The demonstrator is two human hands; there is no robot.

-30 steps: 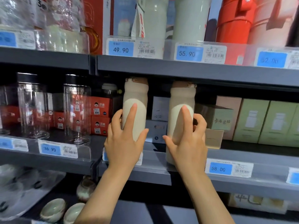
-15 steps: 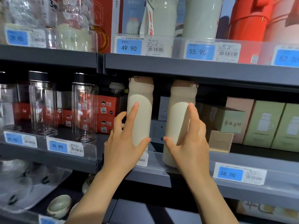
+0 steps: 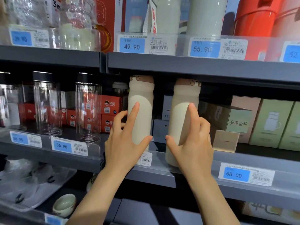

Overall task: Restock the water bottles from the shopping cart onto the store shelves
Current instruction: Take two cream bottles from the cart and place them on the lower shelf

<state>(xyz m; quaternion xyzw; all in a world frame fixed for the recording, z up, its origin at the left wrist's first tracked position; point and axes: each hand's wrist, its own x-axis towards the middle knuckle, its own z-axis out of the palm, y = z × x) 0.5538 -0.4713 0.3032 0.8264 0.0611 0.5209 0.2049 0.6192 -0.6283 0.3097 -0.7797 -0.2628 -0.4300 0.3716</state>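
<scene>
Two tall cream water bottles stand upright on the middle grey shelf [image 3: 162, 176], their tan lids just under the shelf above. My left hand [image 3: 125, 143] grips the left bottle [image 3: 142, 101], thumb on its right side, index finger laid straight up its front. My right hand [image 3: 191, 143] grips the right bottle [image 3: 183, 101] in mirror fashion, thumb on its left side. A clear plastic lip with price tags runs along the shelf front and hides the bottles' bases. The shopping cart is out of view.
Clear glass jars [image 3: 88, 109] with black lids stand to the left, red boxes behind them. Pink and green boxes [image 3: 272, 122] and a small open carton [image 3: 225, 140] sit to the right. Flasks crowd the upper shelf [image 3: 194, 65]; bowls [image 3: 65, 204] lie below.
The view has drifted slightly, so the shelves sit further right in frame. Both hands keep the same grip on the two bottles, which stay upright in place.
</scene>
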